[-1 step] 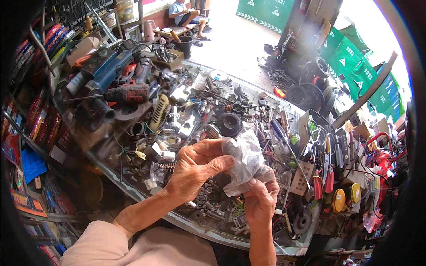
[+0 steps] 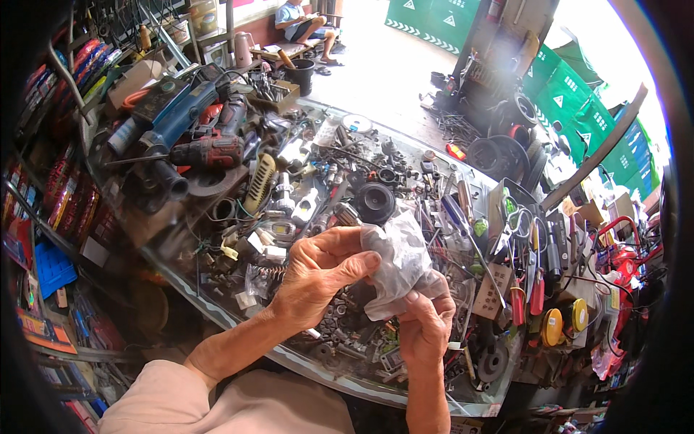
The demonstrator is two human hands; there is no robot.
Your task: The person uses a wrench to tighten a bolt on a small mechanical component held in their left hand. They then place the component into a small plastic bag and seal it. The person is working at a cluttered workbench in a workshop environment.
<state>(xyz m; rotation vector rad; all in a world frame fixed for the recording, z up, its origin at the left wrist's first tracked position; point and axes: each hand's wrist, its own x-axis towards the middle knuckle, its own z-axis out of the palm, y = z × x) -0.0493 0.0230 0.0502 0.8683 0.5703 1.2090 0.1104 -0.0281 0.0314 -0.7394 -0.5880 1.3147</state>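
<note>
Between my hands, above the crowded bench, is a crumpled, cloudy-white plastic bag (image 2: 399, 262). My left hand (image 2: 318, 271) pinches its upper left edge between thumb and fingers. At the lower right edge, my right hand (image 2: 426, 318) grips the bag with the thumb pressed on it. Whatever the bag may contain cannot be made out. Just behind it on the bench lies a round black part (image 2: 375, 202). Small nuts and metal pieces (image 2: 340, 325) are spread under my hands.
A red-black power drill (image 2: 210, 152) and a blue power tool (image 2: 184, 112) lie at the back left. Scissors (image 2: 519, 220), red-handled tools (image 2: 536, 295) and yellow tape measures (image 2: 552, 327) stand at the right. Farther off, a person (image 2: 296, 20) sits on a bench.
</note>
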